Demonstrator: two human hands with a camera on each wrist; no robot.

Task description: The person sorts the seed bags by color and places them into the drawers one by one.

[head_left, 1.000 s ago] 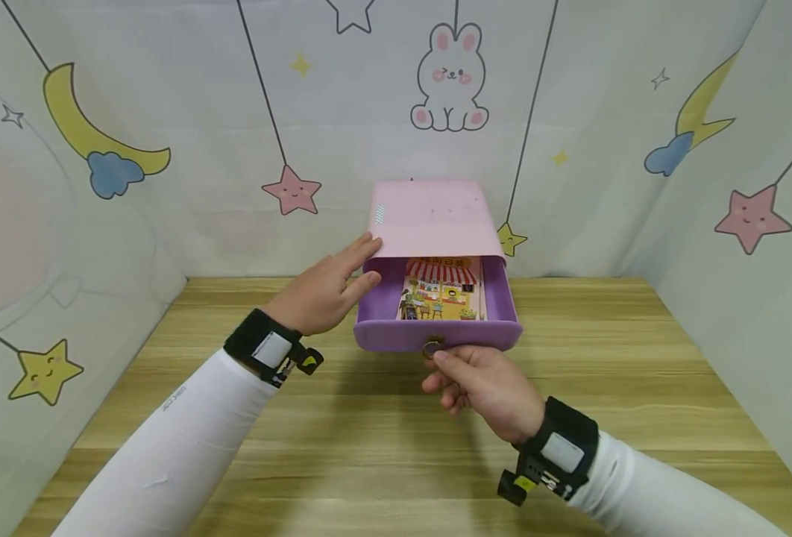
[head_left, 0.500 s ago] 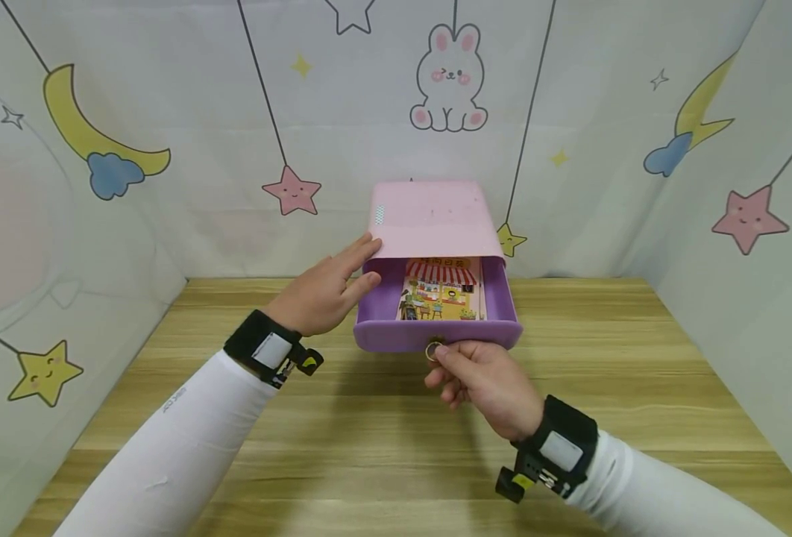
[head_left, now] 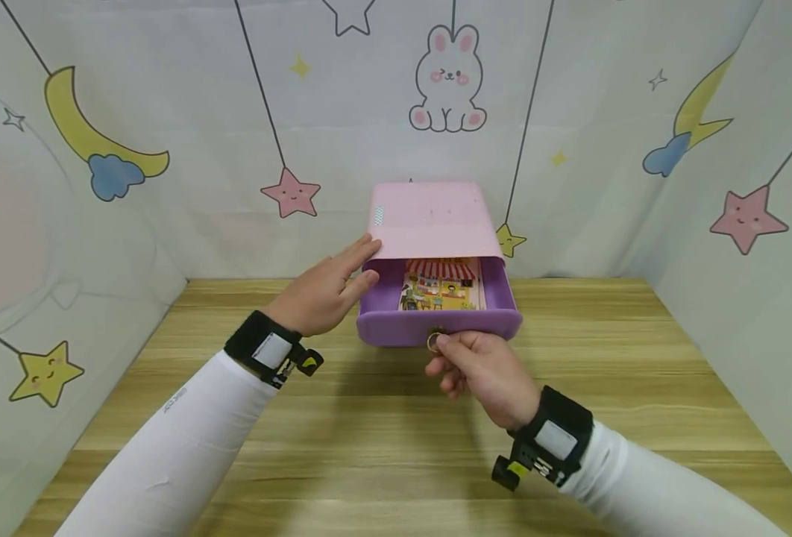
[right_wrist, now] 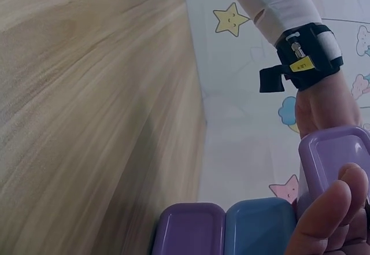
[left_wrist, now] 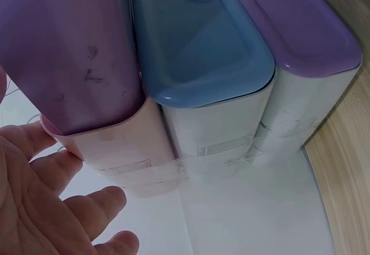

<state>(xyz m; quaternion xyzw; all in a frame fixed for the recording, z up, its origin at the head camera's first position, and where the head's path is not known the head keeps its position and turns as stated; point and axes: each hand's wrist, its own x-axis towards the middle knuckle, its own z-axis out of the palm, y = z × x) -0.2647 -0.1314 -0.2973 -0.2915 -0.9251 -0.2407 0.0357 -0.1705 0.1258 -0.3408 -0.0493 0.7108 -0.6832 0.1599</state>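
Observation:
A pink drawer cabinet (head_left: 429, 220) stands against the back wall. Its purple top drawer (head_left: 439, 328) is pulled partway out, with picture booklets or cards (head_left: 441, 287) lying inside. My right hand (head_left: 486, 369) pinches the metal ring pull (head_left: 433, 342) on the drawer front between thumb and finger. My left hand (head_left: 322, 291) touches the cabinet's left upper edge with its fingers extended. In the left wrist view, the left fingers (left_wrist: 55, 171) lie beside the pink housing of the pulled-out drawer.
Below the top drawer, a blue drawer (left_wrist: 208, 47) and another purple drawer (left_wrist: 306, 29) are pushed in, each with a ring pull. Clear tape runs along the cabinet's side. The wood-grain table (head_left: 369, 462) is enclosed by printed cloth walls (head_left: 570, 89).
The top drawer has slid slightly back into the cabinet, and my right hand has moved forward with its ring pull. The left hand stays at the cabinet's edge.

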